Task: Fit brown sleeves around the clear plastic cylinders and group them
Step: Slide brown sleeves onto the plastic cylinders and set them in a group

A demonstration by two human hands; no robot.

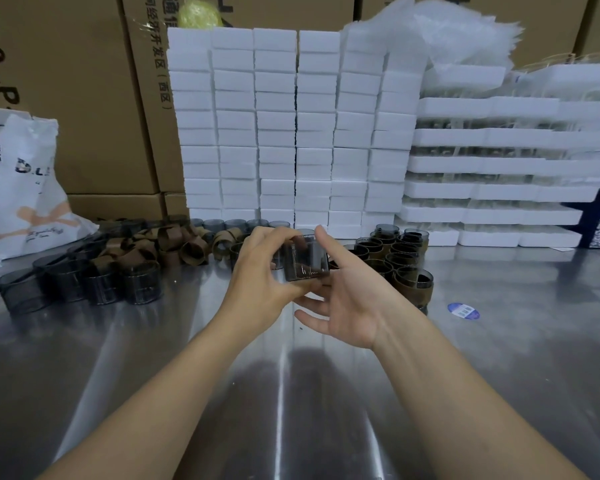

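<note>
A clear, smoke-tinted plastic cylinder (303, 259) is held above the steel table (291, 393) at centre. My left hand (262, 271) grips it from the left, fingers curled over its top. My right hand (347, 299) holds its right side and underside, forefinger raised, lower fingers spread beneath. No sleeve shows on it. Loose brown sleeves (174, 245) lie in a heap at the left. Bare cylinders (84, 282) stand in a row at the far left. Sleeved cylinders (400, 261) are grouped at the right.
Stacks of white foam blocks (291, 133) rise behind the work area, with foam trays (499, 174) at the right. A white plastic bag (25, 195) sits at the left before cardboard boxes (66, 81). A blue sticker (463, 310) lies on the table.
</note>
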